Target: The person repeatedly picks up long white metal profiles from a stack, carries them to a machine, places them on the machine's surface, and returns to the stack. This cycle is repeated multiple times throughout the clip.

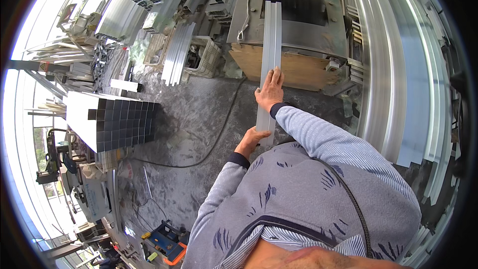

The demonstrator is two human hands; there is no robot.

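Both my hands are on a long silver metal profile (271, 35) with ridges running along its length. I cannot tell whether it is one piece or several lying side by side. My right hand (271, 89) grips it around the middle, its fingers curled over the top face. Closer to my body, my left hand (251, 140) holds the near end from the left side, thumb on top and the other fingers mostly hidden underneath. The far end reaches over a grey metal cabinet (294, 29) with a dark rectangular opening.
Long metal profiles (386, 69) line the right side. A stack of square tubes (124, 124) stands at left. Beyond it, more profiles (178, 55) lean near a plastic crate (205, 57). A black cable (219, 137) crosses the floor. A blue and orange tool (167, 244) lies at lower left.
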